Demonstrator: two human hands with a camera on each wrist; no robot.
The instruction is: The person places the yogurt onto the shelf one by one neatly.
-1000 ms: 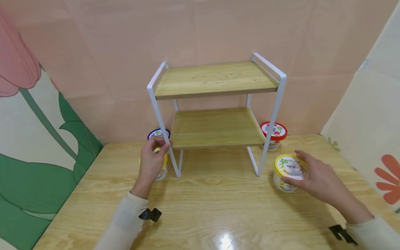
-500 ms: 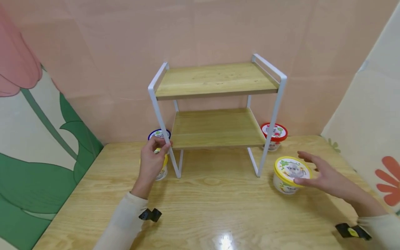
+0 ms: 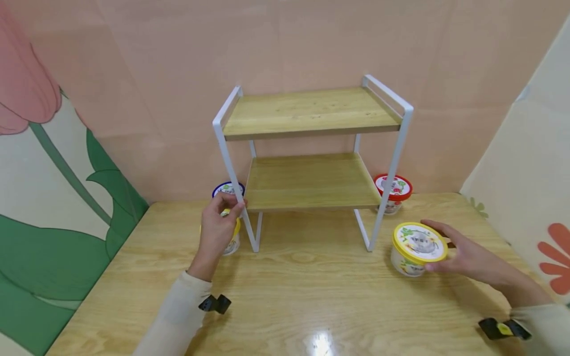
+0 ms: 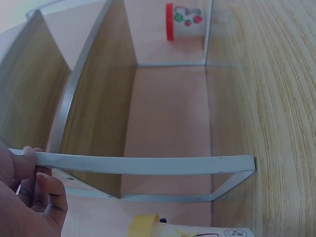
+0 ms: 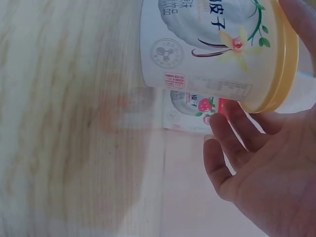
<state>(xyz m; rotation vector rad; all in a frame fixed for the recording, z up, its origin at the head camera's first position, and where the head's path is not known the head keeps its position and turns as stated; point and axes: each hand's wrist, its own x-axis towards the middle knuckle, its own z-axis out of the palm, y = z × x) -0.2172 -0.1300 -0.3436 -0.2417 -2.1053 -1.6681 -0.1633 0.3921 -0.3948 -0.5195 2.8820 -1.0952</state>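
Note:
A two-tier shelf rack [image 3: 311, 195] with wooden boards and a white metal frame stands on the table. My left hand [image 3: 216, 230] pinches its front left leg between thumb and fingers, level with the lower board; the left wrist view shows the thumb on the white bar [image 4: 143, 164]. At the right, an ice cream tub with a yellow lid [image 3: 420, 243] stands on the table. My right hand [image 3: 467, 259] holds it from the right, thumb on the near side and index finger behind. In the right wrist view, the other fingers [image 5: 224, 140] curl loosely below the lid.
A red-lidded tub [image 3: 394, 190] stands behind the rack's right leg. On the left, a blue-lidded tub [image 3: 228, 188] and another yellow-lidded tub [image 3: 232, 242] are partly hidden by my left hand. Pink cloth [image 3: 311, 44] hangs behind the wooden table [image 3: 285, 296].
My right hand has slid off the lid's top and moved round to the tub's right side, lower down. My left hand keeps its hold on the rack; the view has shifted slightly.

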